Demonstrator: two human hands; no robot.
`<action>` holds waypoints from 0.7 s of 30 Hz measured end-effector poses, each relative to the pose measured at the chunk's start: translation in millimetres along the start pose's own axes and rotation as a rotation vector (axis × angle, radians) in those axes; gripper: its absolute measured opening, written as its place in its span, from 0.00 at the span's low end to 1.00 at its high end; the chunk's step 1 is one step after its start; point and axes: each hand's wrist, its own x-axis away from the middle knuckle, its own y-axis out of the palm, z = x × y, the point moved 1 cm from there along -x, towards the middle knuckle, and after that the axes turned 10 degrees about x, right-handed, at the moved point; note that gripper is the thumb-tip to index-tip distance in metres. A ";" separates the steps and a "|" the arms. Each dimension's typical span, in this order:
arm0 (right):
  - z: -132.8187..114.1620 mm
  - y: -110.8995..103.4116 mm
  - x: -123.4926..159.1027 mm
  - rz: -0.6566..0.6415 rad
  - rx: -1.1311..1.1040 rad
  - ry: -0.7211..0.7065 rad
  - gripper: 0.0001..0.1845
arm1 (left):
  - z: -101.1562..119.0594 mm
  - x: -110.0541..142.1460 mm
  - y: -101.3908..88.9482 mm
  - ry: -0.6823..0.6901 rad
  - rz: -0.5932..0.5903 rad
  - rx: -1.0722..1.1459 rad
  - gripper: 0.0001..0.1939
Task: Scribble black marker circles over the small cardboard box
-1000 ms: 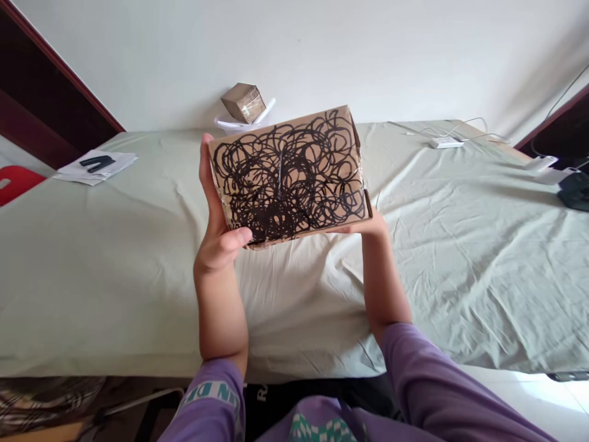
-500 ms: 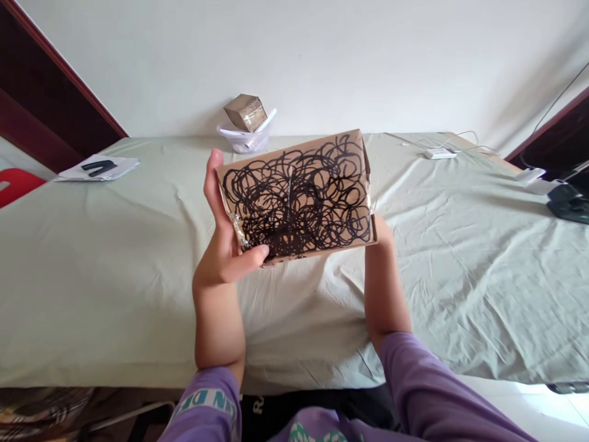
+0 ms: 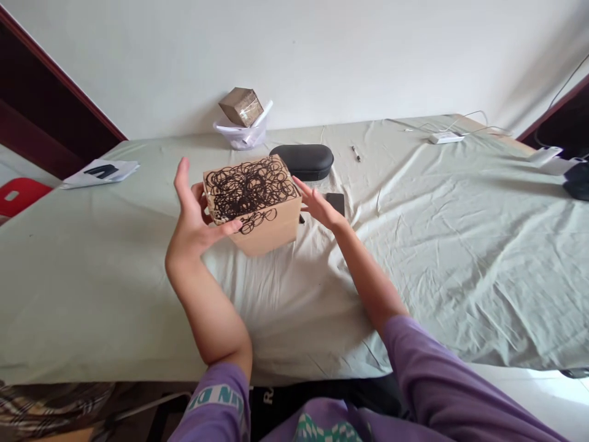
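A cardboard box (image 3: 257, 230) with black scribbles on its top rests on the green sheet of the table (image 3: 92, 264). My left hand (image 3: 188, 221) cups its left end: the thumb lies on the front top edge and the fingers reach up behind it. My right hand (image 3: 317, 205) is at the box's right side, fingers stretched out flat, holding nothing. I cannot tell whether its fingertips touch the box.
Behind the box lie a black oval case (image 3: 304, 161), a dark phone (image 3: 335, 201) and a pen (image 3: 355, 152). A plastic bowl (image 3: 239, 136) holding a small box (image 3: 242, 105) stands at the wall. Papers (image 3: 101, 172) lie far left, a white charger (image 3: 444, 138) far right.
The box was held up and tilted towards me in both hands. It now sits lower and farther off on the table, scribbled side up. My right hand has let go.
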 end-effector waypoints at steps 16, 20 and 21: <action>59.1 47.8 -23.1 0.498 -0.231 0.339 0.24 | -51.1 -16.2 5.8 -0.221 0.013 -0.080 0.77; 51.1 37.7 -22.7 0.552 -0.412 0.315 0.32 | -68.6 -19.7 4.4 -0.151 -0.017 -0.065 0.77; 48.8 37.8 -22.7 0.514 -0.412 0.308 0.33 | -70.6 -20.3 4.9 -0.146 -0.024 -0.066 0.77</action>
